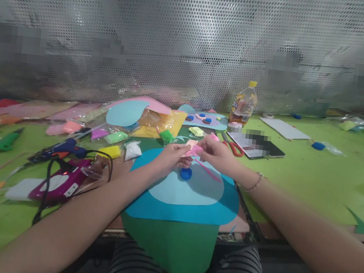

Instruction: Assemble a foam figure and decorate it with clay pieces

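My left hand [170, 158] and my right hand [218, 154] meet over the layered paper. Between their fingertips is a small pink piece [194, 150], paler on its left side, which looks like modelling clay; both hands pinch it. Just below my left fingers a round blue lump of clay [186, 174] sits on the light blue paper shape [175, 192]. A thin pink strip [209, 171] lies to its right, under my right hand. Beneath are a darker blue paper shape [179, 214] and a green sheet [176, 245] hanging over the table edge.
Red-handled scissors [235, 149] and a tablet [256, 145] lie right of my hands, with a bottle [244, 104] behind. At left are a glue gun [53, 150], a purple power strip [61, 184] with black cable, and several clay packets [116, 137]. A perforated metal screen [180, 40] stands behind.
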`<action>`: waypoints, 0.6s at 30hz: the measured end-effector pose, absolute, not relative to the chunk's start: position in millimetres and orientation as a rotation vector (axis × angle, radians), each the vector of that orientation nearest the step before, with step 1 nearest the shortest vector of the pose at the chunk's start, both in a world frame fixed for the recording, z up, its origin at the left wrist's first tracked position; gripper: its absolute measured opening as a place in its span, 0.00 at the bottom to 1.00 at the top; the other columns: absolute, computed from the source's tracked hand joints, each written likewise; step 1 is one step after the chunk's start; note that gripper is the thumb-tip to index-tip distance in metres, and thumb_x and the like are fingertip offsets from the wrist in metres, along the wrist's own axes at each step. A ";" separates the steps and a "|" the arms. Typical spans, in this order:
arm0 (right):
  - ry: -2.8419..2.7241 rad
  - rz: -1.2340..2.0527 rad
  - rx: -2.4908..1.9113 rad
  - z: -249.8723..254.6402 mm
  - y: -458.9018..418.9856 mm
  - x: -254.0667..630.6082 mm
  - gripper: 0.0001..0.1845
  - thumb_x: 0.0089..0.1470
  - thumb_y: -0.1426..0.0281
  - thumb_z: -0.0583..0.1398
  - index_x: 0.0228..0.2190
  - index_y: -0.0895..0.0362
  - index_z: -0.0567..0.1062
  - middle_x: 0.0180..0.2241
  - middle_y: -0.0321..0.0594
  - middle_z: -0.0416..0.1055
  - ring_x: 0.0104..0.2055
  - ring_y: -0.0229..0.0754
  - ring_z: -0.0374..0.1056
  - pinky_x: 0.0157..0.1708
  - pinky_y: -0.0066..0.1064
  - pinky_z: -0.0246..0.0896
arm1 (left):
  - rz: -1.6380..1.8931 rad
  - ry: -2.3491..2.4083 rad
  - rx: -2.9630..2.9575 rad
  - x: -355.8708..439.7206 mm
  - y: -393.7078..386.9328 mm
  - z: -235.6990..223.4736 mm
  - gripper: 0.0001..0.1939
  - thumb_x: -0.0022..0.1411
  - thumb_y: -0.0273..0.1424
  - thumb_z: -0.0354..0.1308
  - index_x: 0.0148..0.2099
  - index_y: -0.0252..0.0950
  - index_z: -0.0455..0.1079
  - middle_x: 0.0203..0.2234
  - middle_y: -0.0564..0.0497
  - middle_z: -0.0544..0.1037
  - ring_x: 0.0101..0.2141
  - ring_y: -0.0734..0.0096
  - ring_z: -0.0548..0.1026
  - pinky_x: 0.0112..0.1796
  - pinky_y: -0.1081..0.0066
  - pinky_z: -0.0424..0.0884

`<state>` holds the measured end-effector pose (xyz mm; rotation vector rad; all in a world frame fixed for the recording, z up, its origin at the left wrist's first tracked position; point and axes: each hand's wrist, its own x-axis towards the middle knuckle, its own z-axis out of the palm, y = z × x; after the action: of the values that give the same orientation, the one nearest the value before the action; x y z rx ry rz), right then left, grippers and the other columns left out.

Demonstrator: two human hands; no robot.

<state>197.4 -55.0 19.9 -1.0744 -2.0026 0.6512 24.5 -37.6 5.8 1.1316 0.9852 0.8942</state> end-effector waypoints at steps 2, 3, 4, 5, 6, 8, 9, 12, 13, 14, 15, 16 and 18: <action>-1.890 0.820 -1.049 21.6 -53.8 198.2 0.07 0.53 0.65 0.56 0.32 0.57 0.66 0.22 0.31 0.60 0.24 0.34 0.61 0.25 0.28 0.58 | 0.909 0.963 1.151 23.5 -37.1 5.0 0.11 0.52 0.35 0.63 0.30 0.31 0.69 0.22 0.48 0.74 0.21 0.77 0.72 0.23 0.76 0.69; -1.849 0.880 -1.035 21.9 -53.0 198.7 0.08 0.52 0.64 0.56 0.31 0.57 0.65 0.22 0.32 0.61 0.24 0.34 0.62 0.26 0.28 0.60 | 0.917 0.950 1.170 23.0 -36.9 4.5 0.11 0.52 0.34 0.63 0.31 0.31 0.70 0.24 0.48 0.75 0.21 0.77 0.72 0.24 0.76 0.69; -1.823 0.918 -1.027 21.9 -52.2 199.1 0.09 0.52 0.64 0.56 0.31 0.57 0.65 0.23 0.32 0.61 0.24 0.34 0.63 0.26 0.29 0.61 | 0.925 0.938 1.190 22.6 -36.7 4.0 0.10 0.51 0.34 0.64 0.32 0.31 0.70 0.25 0.48 0.75 0.22 0.77 0.72 0.25 0.76 0.70; -1.811 0.933 -1.027 21.7 -51.5 199.3 0.09 0.52 0.64 0.57 0.32 0.57 0.65 0.23 0.32 0.61 0.24 0.34 0.63 0.26 0.29 0.61 | 0.931 0.930 1.205 22.3 -36.6 3.6 0.10 0.51 0.33 0.64 0.33 0.31 0.70 0.26 0.48 0.75 0.22 0.78 0.72 0.25 0.76 0.70; -1.808 0.935 -1.033 21.3 -51.2 199.3 0.09 0.52 0.64 0.57 0.32 0.57 0.65 0.23 0.32 0.62 0.24 0.34 0.63 0.26 0.29 0.61 | 0.936 0.928 1.215 22.3 -36.6 3.3 0.10 0.51 0.32 0.64 0.33 0.32 0.71 0.27 0.48 0.74 0.23 0.78 0.72 0.26 0.75 0.70; -1.826 0.928 -1.043 21.0 -51.8 198.4 0.09 0.52 0.64 0.57 0.32 0.57 0.65 0.22 0.32 0.61 0.24 0.34 0.63 0.26 0.28 0.61 | 0.939 0.921 1.213 22.7 -36.8 2.9 0.09 0.51 0.31 0.63 0.33 0.32 0.71 0.27 0.49 0.74 0.23 0.78 0.71 0.27 0.75 0.70; -1.841 0.922 -1.047 21.2 -52.8 197.6 0.08 0.52 0.65 0.57 0.31 0.57 0.66 0.22 0.32 0.61 0.24 0.34 0.63 0.26 0.28 0.60 | 0.941 0.910 1.204 23.2 -37.0 2.9 0.08 0.51 0.31 0.63 0.33 0.31 0.71 0.27 0.49 0.74 0.24 0.78 0.71 0.27 0.75 0.70; -1.921 0.858 -1.078 23.1 -57.0 195.4 0.07 0.53 0.66 0.56 0.31 0.57 0.67 0.23 0.32 0.60 0.25 0.34 0.61 0.25 0.27 0.58 | 0.951 0.867 1.158 24.5 -37.3 3.5 0.06 0.52 0.29 0.62 0.30 0.31 0.70 0.25 0.51 0.73 0.24 0.78 0.72 0.29 0.75 0.70; -1.947 0.824 -1.092 23.8 -58.1 195.1 0.06 0.53 0.67 0.56 0.32 0.57 0.67 0.23 0.31 0.59 0.25 0.33 0.60 0.25 0.26 0.56 | 0.958 0.861 1.140 24.7 -37.2 3.7 0.05 0.52 0.28 0.62 0.30 0.31 0.70 0.25 0.51 0.73 0.24 0.78 0.72 0.29 0.76 0.70; -1.971 0.788 -1.104 24.2 -58.8 195.2 0.06 0.53 0.67 0.56 0.32 0.57 0.67 0.23 0.31 0.59 0.24 0.33 0.59 0.24 0.26 0.55 | 0.961 0.863 1.125 24.7 -37.0 4.0 0.04 0.53 0.27 0.61 0.30 0.31 0.70 0.25 0.51 0.72 0.24 0.79 0.72 0.29 0.76 0.70; -1.991 0.755 -1.108 24.4 -59.1 195.5 0.06 0.53 0.67 0.56 0.32 0.57 0.67 0.23 0.31 0.58 0.24 0.33 0.58 0.23 0.26 0.54 | 0.962 0.871 1.112 24.5 -36.8 4.1 0.04 0.53 0.27 0.61 0.30 0.30 0.70 0.25 0.51 0.72 0.24 0.79 0.72 0.29 0.76 0.70; -2.007 0.727 -1.105 24.4 -59.0 196.0 0.06 0.53 0.67 0.56 0.33 0.57 0.67 0.22 0.31 0.58 0.24 0.33 0.58 0.23 0.26 0.53 | 0.960 0.879 1.102 24.2 -36.4 4.1 0.04 0.54 0.26 0.61 0.30 0.30 0.70 0.25 0.50 0.73 0.24 0.80 0.72 0.29 0.77 0.71; -2.039 0.668 -1.108 23.7 -58.0 197.2 0.06 0.53 0.67 0.56 0.33 0.57 0.67 0.22 0.31 0.58 0.24 0.33 0.57 0.23 0.26 0.51 | 0.953 0.886 1.093 23.4 -35.6 3.7 0.04 0.55 0.27 0.60 0.31 0.29 0.70 0.25 0.49 0.73 0.23 0.80 0.71 0.28 0.77 0.71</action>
<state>197.2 -58.0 23.7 -1.1078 -2.0387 0.6680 23.4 -35.6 3.7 1.0934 0.8858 0.9529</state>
